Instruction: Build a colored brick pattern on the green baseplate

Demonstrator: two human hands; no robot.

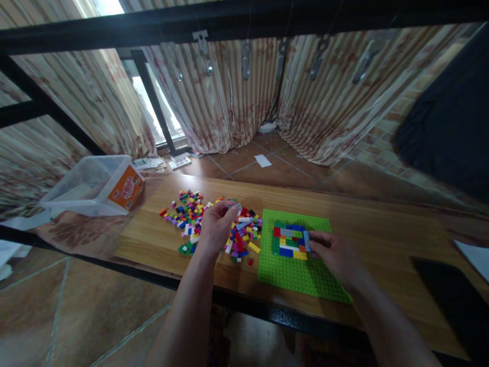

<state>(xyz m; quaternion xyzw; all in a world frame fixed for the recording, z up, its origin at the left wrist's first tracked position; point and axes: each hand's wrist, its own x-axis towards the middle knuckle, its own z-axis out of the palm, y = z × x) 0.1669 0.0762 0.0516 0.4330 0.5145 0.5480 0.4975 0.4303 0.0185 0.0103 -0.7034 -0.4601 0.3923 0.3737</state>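
Note:
On the bright green baseplate (pixel 294 283) sits a low, multicoloured build of toy bricks (pixel 290 239), with red, blue, white, yellow, orange and green pieces. At the right edge of this build, my right hand (pixel 332 252) is closed, with thumb and fingers pinching a light blue brick (pixel 306 241). My left hand (pixel 216 224) hovers over the pile of loose bricks (pixel 191 209) left of the baseplate. Its fingers are pinched together, and a pale grey-blue brick (pixel 236 206) shows at the tips. The hand hides part of the pile.
A clear plastic tub (pixel 87 186) with an orange label stands at the left end of the wooden table (pixel 145 234). A dark flat object (pixel 443 290) lies on the right. A black metal bar with hooks (pixel 244 23) crosses above, before curtains (pixel 229 97).

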